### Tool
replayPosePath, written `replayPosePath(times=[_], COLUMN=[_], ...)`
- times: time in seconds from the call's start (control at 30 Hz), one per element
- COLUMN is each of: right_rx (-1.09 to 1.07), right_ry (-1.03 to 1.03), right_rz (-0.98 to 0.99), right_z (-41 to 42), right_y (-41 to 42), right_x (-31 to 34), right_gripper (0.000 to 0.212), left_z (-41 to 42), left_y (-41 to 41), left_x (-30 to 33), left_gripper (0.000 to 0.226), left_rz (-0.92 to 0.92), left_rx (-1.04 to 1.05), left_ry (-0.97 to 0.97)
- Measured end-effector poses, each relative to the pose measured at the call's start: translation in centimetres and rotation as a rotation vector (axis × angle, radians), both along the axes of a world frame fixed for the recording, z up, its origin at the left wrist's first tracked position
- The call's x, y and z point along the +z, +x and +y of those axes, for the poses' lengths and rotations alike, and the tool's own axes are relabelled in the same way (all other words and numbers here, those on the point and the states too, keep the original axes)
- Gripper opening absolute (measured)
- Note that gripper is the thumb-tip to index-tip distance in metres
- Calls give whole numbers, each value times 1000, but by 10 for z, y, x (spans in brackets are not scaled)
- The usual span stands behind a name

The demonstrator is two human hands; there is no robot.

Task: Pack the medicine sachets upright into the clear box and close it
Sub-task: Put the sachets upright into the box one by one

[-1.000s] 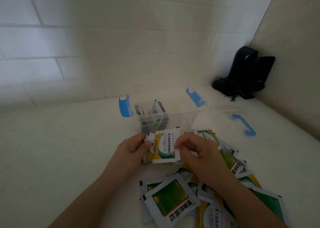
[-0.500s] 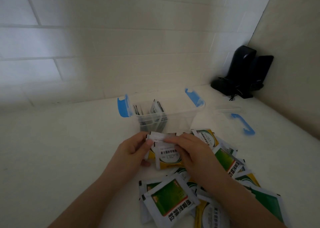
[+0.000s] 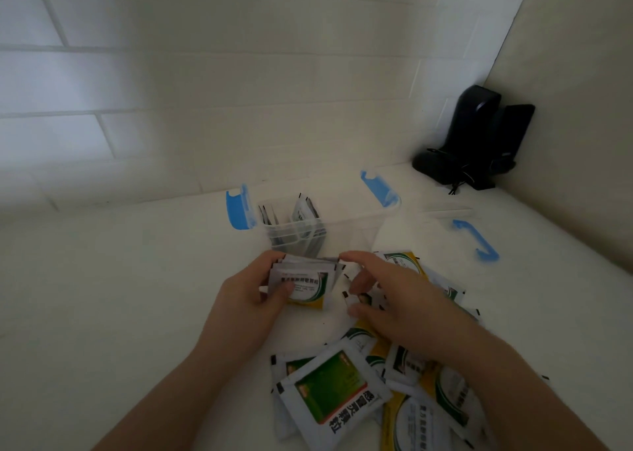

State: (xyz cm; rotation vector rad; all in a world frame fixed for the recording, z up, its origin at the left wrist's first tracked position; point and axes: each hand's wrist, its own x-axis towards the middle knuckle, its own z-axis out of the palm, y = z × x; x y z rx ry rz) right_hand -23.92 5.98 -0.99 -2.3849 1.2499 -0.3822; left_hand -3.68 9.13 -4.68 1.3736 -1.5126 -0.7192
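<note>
- My left hand (image 3: 251, 299) pinches a small sachet stack (image 3: 301, 284) just before the clear box (image 3: 342, 224); right hand (image 3: 394, 299) loose-fingered, touching the stack's top edge.
- Risk: stack fans/slips w/ thin grip, goes in flat.
- Lid (image 3: 476, 238) off, right of box.

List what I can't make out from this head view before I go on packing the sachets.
- Count in the held stack: left hand covers its side.
- Sachets under the right hand: hidden by palm and forearm.
- Loose pile: cut off by the bottom edge.
- Sachets in the clear box: too dim to count.
- Lid: outline faint; only its blue handle is clear.
</note>
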Motion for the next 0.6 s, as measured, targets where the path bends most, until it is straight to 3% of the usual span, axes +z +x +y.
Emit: replayPosePath(times=[0.1, 0.2, 0.5, 0.6], right_rx=[96, 142, 86, 64], right_ry=[90, 24, -28, -53], right_rz=[224, 321, 231, 186], right_z=[0, 0, 1, 1], right_y=[-7, -3, 5, 6], right_x=[4, 1, -8, -12], right_gripper=[69, 52, 20, 21], left_z=[0, 0, 3, 2], left_y=[-1, -2, -3, -3], left_x=[0, 0, 0, 0], left_gripper=[28, 30, 27, 28], left_rz=[15, 25, -7, -9], left_rx=[4, -1, -31, -29], left_ry=[14, 27, 42, 44])
